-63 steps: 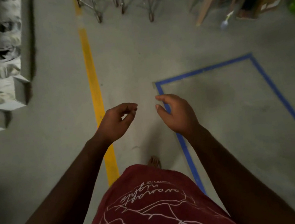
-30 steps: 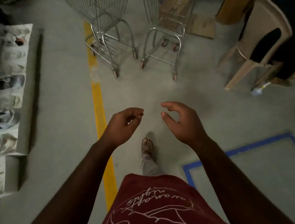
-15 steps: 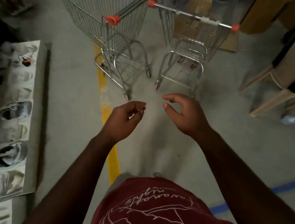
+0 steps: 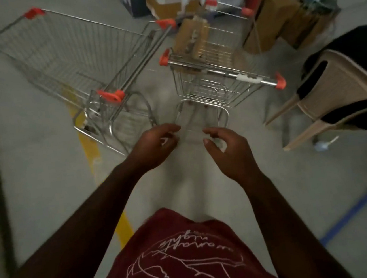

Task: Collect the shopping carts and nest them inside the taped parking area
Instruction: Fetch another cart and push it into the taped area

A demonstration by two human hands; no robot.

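Two wire shopping carts with orange handle caps stand just ahead of me. The left cart (image 4: 71,60) is angled, its handle running diagonally. The right cart (image 4: 214,75) faces me with its handle bar (image 4: 222,70) across the front. My left hand (image 4: 155,145) and my right hand (image 4: 228,154) hover side by side below the carts, fingers loosely curled, holding nothing and touching neither cart. A corner of the blue taped parking area (image 4: 358,216) shows at the lower right.
A yellow floor line (image 4: 91,150) runs under the left cart. A beige plastic chair (image 4: 334,97) with dark cloth on it stands at the right. Cardboard boxes (image 4: 274,21) and bags crowd the floor behind the carts.
I have walked from the blue tape to the carts, which now fill the upper view. Both hands stay raised and empty in much the same pose.
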